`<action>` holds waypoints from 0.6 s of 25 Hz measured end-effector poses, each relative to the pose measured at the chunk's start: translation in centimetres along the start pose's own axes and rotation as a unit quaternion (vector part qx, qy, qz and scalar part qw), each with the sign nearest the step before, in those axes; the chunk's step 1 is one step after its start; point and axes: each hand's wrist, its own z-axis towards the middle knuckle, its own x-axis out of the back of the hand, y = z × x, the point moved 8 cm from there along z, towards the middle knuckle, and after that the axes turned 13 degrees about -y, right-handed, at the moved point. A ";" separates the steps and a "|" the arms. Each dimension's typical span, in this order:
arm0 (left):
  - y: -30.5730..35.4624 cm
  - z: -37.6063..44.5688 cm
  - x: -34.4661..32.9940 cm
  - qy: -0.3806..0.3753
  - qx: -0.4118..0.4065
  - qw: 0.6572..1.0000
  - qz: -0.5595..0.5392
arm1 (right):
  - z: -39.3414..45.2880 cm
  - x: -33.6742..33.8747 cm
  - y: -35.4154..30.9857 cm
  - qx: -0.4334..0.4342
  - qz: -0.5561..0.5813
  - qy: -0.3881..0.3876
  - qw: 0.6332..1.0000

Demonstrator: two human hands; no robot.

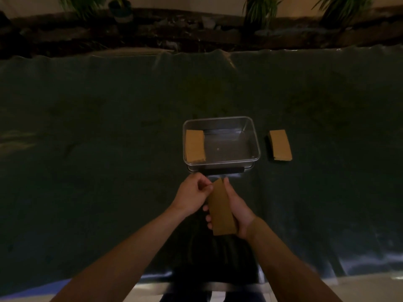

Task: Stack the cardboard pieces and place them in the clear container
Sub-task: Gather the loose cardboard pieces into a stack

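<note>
A clear rectangular container (250, 131) stands mid-table on a dark sheet. Inside it, against the left wall, lies a stack of brown cardboard pieces (195, 146). Another cardboard stack (280, 145) rests on the sheet to the container's right. Just in front of the container my right hand (237, 211) wraps around a held stack of cardboard pieces (221, 209), its fingertips showing on the stack's left edge. My left hand (193, 191) sits at the stack's upper left corner with fingers curled, touching that top corner.
The dark plastic sheet (109, 149) covers the whole table, with wrinkles at its back edge. Beyond it runs a dark ledge with potted plants (259, 9). The table's near edge and a pale floor show at the bottom.
</note>
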 end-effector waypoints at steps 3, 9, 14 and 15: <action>1.0 -0.6 0.0 -0.016 -0.046 0.995 0.090 | -0.1 0.1 -0.1 0.016 0.017 0.004 1.000; 2.5 -1.9 -3.7 -0.209 -0.132 0.944 0.220 | 0.1 0.2 -1.8 0.063 0.032 0.034 0.997; 3.6 -1.9 -3.8 -0.198 -0.181 0.923 0.276 | -0.7 0.7 -1.9 0.056 0.072 0.040 0.995; 3.9 -2.1 -4.1 -0.205 -0.193 0.916 0.285 | -0.9 0.8 -2.2 0.064 0.060 0.043 0.995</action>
